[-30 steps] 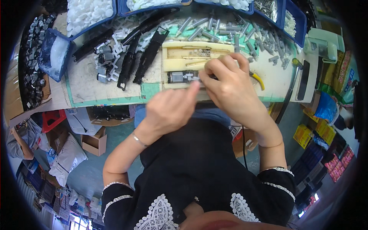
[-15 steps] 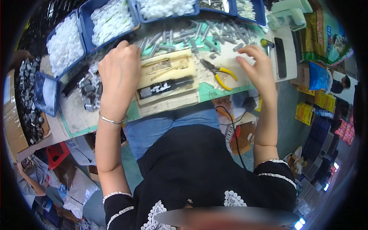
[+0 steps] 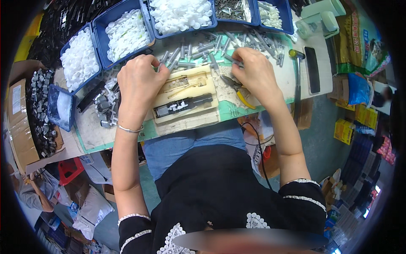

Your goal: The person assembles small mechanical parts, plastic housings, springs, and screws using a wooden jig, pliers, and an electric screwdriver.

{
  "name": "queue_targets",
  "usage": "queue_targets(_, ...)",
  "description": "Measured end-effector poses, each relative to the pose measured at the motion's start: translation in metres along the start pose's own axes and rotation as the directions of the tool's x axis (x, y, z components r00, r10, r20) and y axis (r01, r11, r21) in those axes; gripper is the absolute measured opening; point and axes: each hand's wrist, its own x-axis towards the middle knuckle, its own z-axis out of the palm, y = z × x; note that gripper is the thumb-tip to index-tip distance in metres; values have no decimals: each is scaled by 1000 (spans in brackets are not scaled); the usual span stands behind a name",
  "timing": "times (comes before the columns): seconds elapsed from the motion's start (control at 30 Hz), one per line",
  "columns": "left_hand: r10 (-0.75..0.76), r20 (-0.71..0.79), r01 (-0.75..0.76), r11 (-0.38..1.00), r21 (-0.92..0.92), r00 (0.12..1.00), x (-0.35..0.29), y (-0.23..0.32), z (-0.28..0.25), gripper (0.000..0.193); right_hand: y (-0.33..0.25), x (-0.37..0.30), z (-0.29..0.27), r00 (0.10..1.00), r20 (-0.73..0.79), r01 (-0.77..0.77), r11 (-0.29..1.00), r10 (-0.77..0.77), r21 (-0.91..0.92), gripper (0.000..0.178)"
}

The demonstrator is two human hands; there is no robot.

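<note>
The left hand [image 3: 140, 82] hung over the upper left of a cream fixture [image 3: 208, 87] near the middle of the frame, its fingers bent and its thumb turned inward; whether it gripped anything could not be told. The right hand [image 3: 257, 76], right of centre, had its fingers curled down at the grey cylinders [image 3: 214, 62] (its fingertips were partly hidden, so I could not tell whether they pinched one). A black housing [image 3: 198, 102] lay in the fixture's lower slot, just below the centre-left of the frame, with a small white part [image 3: 181, 105] on it.

Pliers [image 3: 243, 100] with yellow handles lay beside the fixture, below the right hand. Silver-and-black motor parts [image 3: 101, 106] were heaped left of the left wrist. Across the top stood blue trays [image 3: 100, 37] of white pieces, with metal pins [image 3: 234, 8] in another. At the upper right, a flat black slab [image 3: 311, 70] lay on the table [image 3: 325, 77].
</note>
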Motion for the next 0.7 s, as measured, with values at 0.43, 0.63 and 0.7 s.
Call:
queue_targets(0.43,339,-150,-356,928,-111,929,17,26,24,13,-33,12,16,999,44,-4,988,-2,151,22)
queue_targets(0.63,288,-84,-296,947,-127,954,20,19,29,12,-27,6,4,999,53,-12,1000,12,5,23)
queue_targets(0.7,265,-77,-274,952,-135,961,19,17,31,13,-35,13,3,999,52,7,999,-9,34,22)
